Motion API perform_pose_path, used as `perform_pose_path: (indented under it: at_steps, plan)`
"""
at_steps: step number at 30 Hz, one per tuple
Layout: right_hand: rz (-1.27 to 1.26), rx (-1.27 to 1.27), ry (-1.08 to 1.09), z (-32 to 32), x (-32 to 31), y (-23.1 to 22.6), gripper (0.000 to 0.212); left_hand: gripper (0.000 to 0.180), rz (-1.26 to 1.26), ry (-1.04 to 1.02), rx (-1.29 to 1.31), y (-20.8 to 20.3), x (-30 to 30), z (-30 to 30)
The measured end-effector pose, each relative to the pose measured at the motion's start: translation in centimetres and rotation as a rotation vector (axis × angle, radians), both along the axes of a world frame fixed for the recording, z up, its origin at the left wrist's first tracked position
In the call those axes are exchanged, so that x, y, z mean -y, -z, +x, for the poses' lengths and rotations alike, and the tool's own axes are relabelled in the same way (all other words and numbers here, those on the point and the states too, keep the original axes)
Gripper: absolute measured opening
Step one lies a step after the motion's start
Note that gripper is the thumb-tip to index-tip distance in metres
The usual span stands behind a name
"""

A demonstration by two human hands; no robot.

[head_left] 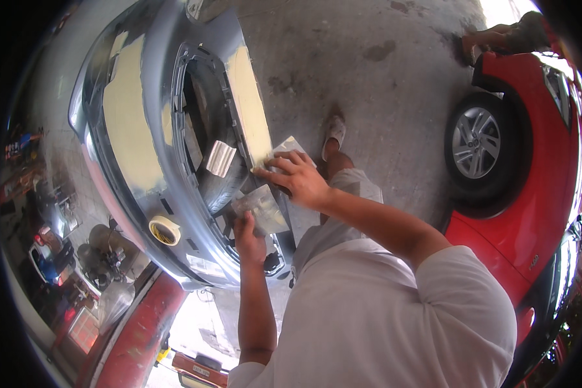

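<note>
A grey car bumper [142, 129] fills the left of the view, its face patched with broad pale yellow filler [126, 110], with more along the edge of its big grille opening [249, 103]. To the right stands a red car [530, 194], well apart, on bare concrete floor [368, 77]. The person in a white shirt leans over the bumper. Their right hand [297, 178] presses a flat spreader blade [290, 147] against the filler at the opening's edge, fingers spread and bearing down on it. Their left hand [249, 236] grips a flat mixing board [262, 207] from beneath, thumb clenched on its near edge, just below the right hand. A roll of masking tape [165, 230] rests on the bumper, off to the left.

The spreader looks thin, light and slightly springy, best held flat near its back edge. The board seems stiff and light; any filler on it would be sticky, so its edge is the place to hold.
</note>
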State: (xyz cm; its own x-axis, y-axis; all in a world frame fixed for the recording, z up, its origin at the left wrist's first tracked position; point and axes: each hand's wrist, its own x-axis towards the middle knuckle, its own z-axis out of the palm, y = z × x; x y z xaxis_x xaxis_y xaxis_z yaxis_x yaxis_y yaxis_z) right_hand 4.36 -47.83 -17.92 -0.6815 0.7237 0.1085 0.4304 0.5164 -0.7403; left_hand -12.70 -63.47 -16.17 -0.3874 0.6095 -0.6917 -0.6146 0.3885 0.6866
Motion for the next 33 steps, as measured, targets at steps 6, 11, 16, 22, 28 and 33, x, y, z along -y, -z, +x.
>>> perform_pose_path:
  at_steps: [6,11,16,22,28,33]
  plan:
    - [-0.044,-0.185,-0.006,2.0,-10.9,-1.8,0.069,0.047,0.005,-0.035,0.000,0.4,-0.2,0.0]
    - [-0.005,-0.098,0.132,-2.1,-22.7,-2.8,0.075,0.047,-0.049,-0.017,-0.075,2.0,0.8,-0.6]
    - [-0.012,0.017,0.121,-4.3,-25.5,-2.4,0.072,0.044,-0.034,0.290,-0.544,4.0,2.5,-1.4]
    - [0.030,-0.027,0.112,-4.8,-21.8,-1.6,0.067,0.039,0.120,-0.039,0.089,3.3,1.8,-1.4]
    - [0.044,-0.056,0.120,-4.4,-15.0,-1.5,0.065,0.034,0.087,-0.025,0.070,1.0,0.4,-0.7]
    - [0.036,-0.093,0.094,-3.2,-9.3,-1.6,0.072,0.033,0.083,-0.079,0.107,0.2,0.0,-0.4]
